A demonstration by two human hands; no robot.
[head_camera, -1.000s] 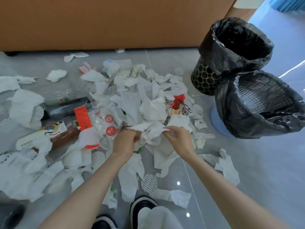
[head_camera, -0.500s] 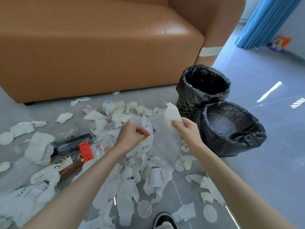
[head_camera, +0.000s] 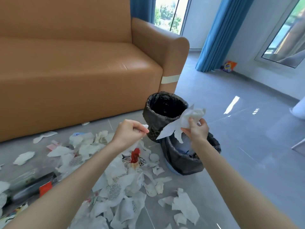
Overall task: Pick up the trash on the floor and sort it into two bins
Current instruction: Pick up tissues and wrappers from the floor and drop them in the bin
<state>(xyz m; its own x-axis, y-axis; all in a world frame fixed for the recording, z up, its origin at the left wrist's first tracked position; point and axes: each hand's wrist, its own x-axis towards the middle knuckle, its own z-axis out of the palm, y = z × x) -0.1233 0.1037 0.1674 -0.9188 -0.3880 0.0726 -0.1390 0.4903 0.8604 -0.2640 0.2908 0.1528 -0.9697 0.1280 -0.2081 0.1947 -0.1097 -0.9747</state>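
Head view: a tan sofa (head_camera: pixel 82 71) fills the far left of the grey tiled floor (head_camera: pixel 247 129). Torn white paper litter (head_camera: pixel 118 179), wrappers and a blurred dark bottle (head_camera: pixel 34 185) cover the floor's near left part. Two bins with black liners stand touching off the sofa's arm, the far bin (head_camera: pixel 151 116) by the sofa's corner and the near bin (head_camera: pixel 184 164) just in front of it. The right hand (head_camera: pixel 196 129) grips a crumpled tissue wad (head_camera: pixel 191 116) above the near bin's rim. One flap hangs in front of the far bin. The left hand (head_camera: pixel 128 131), fingers curled, pinches what seems a small white scrap (head_camera: pixel 145 126) above the litter.
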